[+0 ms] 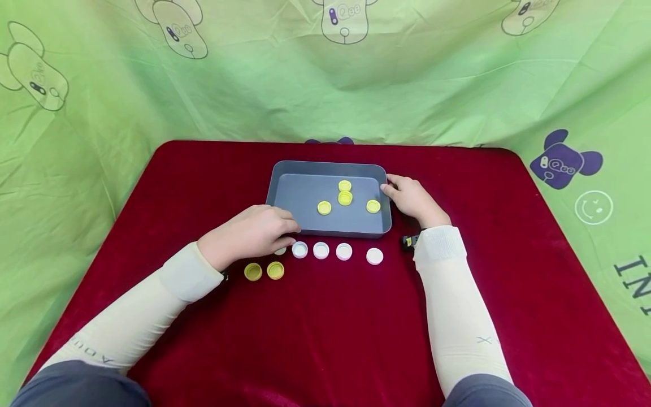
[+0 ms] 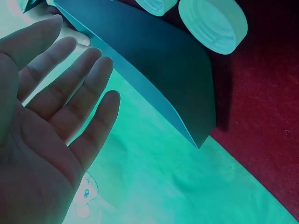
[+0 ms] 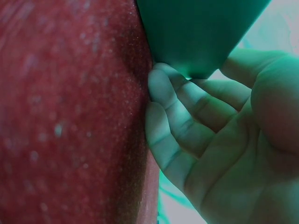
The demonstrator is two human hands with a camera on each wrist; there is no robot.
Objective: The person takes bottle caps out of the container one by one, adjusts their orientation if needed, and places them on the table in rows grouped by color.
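Note:
A grey rectangular tray (image 1: pixel 330 230) sits on the red cloth, several yellow bottle caps (image 1: pixel 324 208) scattered inside it. My right hand (image 1: pixel 414 199) holds the tray's right side, thumb over the rim and fingers low on the outer wall in the right wrist view. Over the tray's front left corner hovers my left hand (image 1: pixel 259 230); its fingers are loosely extended with nothing held, as the left wrist view (image 2: pixel 60 102) shows. White bottle caps (image 1: pixel 321 250) line up in front of the tray, the leftmost partly hidden under my left fingers.
Two more yellow caps (image 1: pixel 264 271) lie on the cloth nearer me, below the left hand. A red velvet cloth (image 1: pixel 325 328) covers the table. Behind it hangs a green printed curtain (image 1: pixel 432 85). A small black device (image 1: pixel 408 243) shows at the right cuff.

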